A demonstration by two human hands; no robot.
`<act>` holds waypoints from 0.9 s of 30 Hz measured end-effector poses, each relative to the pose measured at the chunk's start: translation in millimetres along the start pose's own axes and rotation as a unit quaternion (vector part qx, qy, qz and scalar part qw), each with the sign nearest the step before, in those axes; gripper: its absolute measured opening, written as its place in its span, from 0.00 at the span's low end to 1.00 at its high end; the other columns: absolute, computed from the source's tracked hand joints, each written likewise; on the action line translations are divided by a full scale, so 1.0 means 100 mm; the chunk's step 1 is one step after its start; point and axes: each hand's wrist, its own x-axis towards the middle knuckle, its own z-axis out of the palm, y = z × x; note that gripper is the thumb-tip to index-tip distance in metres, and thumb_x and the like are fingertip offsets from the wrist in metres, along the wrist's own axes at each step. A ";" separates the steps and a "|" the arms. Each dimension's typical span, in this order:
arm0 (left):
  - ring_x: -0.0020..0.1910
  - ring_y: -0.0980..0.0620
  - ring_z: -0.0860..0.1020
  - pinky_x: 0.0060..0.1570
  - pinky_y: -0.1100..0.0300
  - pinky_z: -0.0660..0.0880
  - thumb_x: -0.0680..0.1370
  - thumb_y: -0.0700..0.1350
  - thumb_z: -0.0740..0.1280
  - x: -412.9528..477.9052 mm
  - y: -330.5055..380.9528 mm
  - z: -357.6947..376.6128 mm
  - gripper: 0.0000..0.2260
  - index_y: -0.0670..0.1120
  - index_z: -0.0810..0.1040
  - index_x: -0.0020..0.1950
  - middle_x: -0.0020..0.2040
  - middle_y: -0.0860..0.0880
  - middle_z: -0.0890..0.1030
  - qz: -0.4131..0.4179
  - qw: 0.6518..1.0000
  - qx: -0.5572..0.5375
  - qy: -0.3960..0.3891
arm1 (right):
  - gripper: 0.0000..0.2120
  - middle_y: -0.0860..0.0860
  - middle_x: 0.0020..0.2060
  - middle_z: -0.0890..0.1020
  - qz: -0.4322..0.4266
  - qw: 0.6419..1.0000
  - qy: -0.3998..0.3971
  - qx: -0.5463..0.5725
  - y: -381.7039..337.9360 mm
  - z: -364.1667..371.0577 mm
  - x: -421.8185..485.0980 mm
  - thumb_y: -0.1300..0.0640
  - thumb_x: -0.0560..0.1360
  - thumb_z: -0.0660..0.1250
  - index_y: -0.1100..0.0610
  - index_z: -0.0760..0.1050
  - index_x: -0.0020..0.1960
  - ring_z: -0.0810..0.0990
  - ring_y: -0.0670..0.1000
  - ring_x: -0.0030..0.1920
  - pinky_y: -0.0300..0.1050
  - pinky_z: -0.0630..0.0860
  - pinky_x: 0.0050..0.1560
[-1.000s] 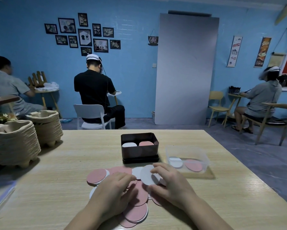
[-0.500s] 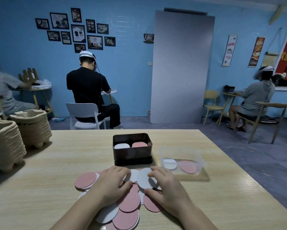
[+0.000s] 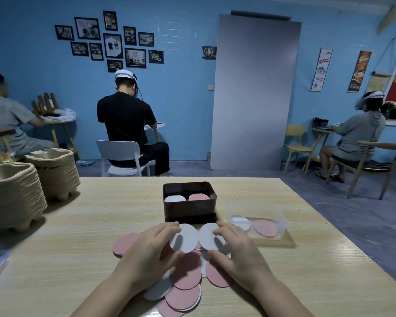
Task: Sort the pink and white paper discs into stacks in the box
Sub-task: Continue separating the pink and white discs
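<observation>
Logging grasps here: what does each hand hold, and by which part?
Left hand pinches the left white disc by its rim; right hand pinches the right white disc likewise.

Both bare forearms reach in from the near edge, angling toward each other with the wrists held low. The left hand (image 3: 151,252) arches palm-down, fingers on the far rim and thumb on the near rim of a white disc (image 3: 183,240). The right hand (image 3: 237,250) mirrors it, its grip on a second white disc (image 3: 209,237), though its thumb only seems to touch the edge.
</observation>
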 end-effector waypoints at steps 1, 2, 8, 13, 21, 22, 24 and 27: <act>0.62 0.62 0.75 0.58 0.64 0.74 0.76 0.60 0.67 -0.04 0.01 -0.03 0.19 0.56 0.73 0.65 0.69 0.59 0.75 0.000 1.000 -0.018 0.002 | 0.18 0.43 0.68 0.73 -0.007 1.000 0.002 0.002 -0.02 0.00 0.01 0.43 0.74 0.70 0.47 0.74 0.62 0.67 0.43 0.71 0.27 0.57 0.66; 0.63 0.64 0.74 0.59 0.66 0.73 0.77 0.60 0.67 -0.09 0.02 -0.05 0.19 0.56 0.73 0.66 0.69 0.61 0.74 0.000 0.999 -0.034 0.002 | 0.18 0.43 0.68 0.73 -0.014 1.000 0.004 0.004 -0.04 0.01 0.02 0.44 0.75 0.70 0.47 0.74 0.62 0.66 0.42 0.71 0.25 0.55 0.66; 0.64 0.59 0.75 0.62 0.71 0.67 0.76 0.59 0.68 -0.21 0.05 0.01 0.22 0.54 0.72 0.68 0.68 0.57 0.76 -0.001 0.999 -0.032 0.010 | 0.25 0.43 0.67 0.74 -0.065 0.997 -0.025 0.028 -0.21 0.06 0.01 0.43 0.74 0.70 0.48 0.71 0.69 0.69 0.42 0.69 0.38 0.64 0.69; 0.59 0.53 0.78 0.58 0.67 0.69 0.75 0.60 0.68 -0.21 0.03 0.04 0.25 0.50 0.73 0.68 0.63 0.51 0.81 0.035 0.999 0.005 0.010 | 0.28 0.43 0.69 0.73 -0.116 0.990 -0.057 0.052 -0.36 0.20 0.07 0.42 0.74 0.71 0.48 0.69 0.71 0.68 0.42 0.70 0.32 0.60 0.69; 0.62 0.55 0.77 0.62 0.75 0.62 0.74 0.61 0.68 -0.22 0.04 0.04 0.23 0.51 0.75 0.65 0.67 0.52 0.80 0.046 0.999 0.010 0.025 | 0.15 0.45 0.68 0.74 -0.119 0.990 -0.029 0.070 -0.37 0.25 0.02 0.43 0.74 0.70 0.49 0.75 0.56 0.70 0.43 0.68 0.30 0.62 0.66; 0.62 0.55 0.77 0.61 0.73 0.65 0.74 0.61 0.68 -0.22 0.03 0.04 0.23 0.51 0.75 0.65 0.68 0.52 0.79 0.039 0.999 0.007 0.030 | 0.15 0.44 0.68 0.74 -0.115 0.990 -0.020 0.073 -0.36 0.25 0.01 0.42 0.74 0.69 0.48 0.75 0.56 0.69 0.42 0.68 0.32 0.63 0.67; 0.62 0.56 0.78 0.59 0.67 0.71 0.74 0.60 0.69 -0.24 -0.01 0.05 0.23 0.52 0.74 0.65 0.68 0.53 0.79 0.028 0.999 -0.006 0.042 | 0.15 0.43 0.69 0.73 -0.098 0.992 -0.004 0.080 -0.35 0.24 -0.02 0.41 0.75 0.69 0.46 0.75 0.58 0.68 0.39 0.69 0.35 0.64 0.68; 0.62 0.57 0.78 0.57 0.60 0.75 0.77 0.57 0.68 -0.25 -0.05 0.06 0.17 0.54 0.75 0.64 0.65 0.58 0.79 0.028 0.998 -0.020 0.050 | 0.15 0.41 0.70 0.72 -0.083 0.992 0.010 0.094 -0.33 0.22 -0.04 0.41 0.74 0.70 0.45 0.75 0.58 0.67 0.37 0.70 0.33 0.62 0.68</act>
